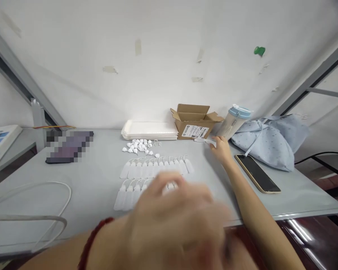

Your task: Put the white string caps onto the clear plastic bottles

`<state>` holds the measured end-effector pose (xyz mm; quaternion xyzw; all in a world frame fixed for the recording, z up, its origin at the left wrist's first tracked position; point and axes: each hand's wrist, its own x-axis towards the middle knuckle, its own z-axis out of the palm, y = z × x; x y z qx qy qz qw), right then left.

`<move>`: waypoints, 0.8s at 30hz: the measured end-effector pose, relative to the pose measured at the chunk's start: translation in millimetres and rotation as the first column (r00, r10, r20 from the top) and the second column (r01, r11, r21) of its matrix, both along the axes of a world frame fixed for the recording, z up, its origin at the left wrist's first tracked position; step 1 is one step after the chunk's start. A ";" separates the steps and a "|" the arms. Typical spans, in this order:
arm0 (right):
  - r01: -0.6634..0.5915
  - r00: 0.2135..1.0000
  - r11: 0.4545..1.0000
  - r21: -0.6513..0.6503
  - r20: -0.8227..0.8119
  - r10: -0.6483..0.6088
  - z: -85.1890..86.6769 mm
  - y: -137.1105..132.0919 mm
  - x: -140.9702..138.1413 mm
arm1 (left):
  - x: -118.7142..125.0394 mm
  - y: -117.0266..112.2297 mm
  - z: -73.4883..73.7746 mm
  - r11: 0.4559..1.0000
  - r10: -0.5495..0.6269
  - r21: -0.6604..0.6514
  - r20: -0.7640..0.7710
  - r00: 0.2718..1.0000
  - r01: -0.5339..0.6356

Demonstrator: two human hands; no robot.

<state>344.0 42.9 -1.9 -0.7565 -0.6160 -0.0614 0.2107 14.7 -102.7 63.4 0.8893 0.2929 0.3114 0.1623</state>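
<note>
My left hand (180, 217), with a red band on its wrist, is close to the camera over the near table edge. Motion blurs its curled fingers, and whether it holds anything cannot be made out. Farther off, my right hand (223, 148) pinches the end of a small translucent white bottle (203, 140) in front of the cardboard box (195, 122). Similar small bottles (154, 167) with thin curved strings or straps at their necks lie in two rows; my left hand partly hides the nearer row. Behind them is a pile of small white caps (139, 145).
A stack of white foam-like trays (150, 129) stands against the wall beside the box. At right are a blue-lidded cup (235, 120), a pale blue cloth bag (270, 140) and a phone (257, 173). White cables (69, 191) and a pixelated dark item (70, 147) lie left.
</note>
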 end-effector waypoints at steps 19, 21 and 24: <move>0.214 0.974 0.958 -0.189 0.110 -0.196 -6.5 -5.7 -1.9 | 34.4 214.4 -38.7 0.918 0.364 0.034 -0.467 0.806 -0.394; 0.244 0.969 0.953 -0.180 0.087 -0.231 -5.3 -7.5 -1.3 | 37.3 216.7 -42.8 0.914 0.368 0.015 -0.456 0.810 -0.407; 0.282 0.959 0.947 -0.154 0.041 -0.279 -3.0 -9.6 -2.0 | 36.6 218.4 -41.7 0.907 0.375 -0.026 -0.406 0.833 -0.421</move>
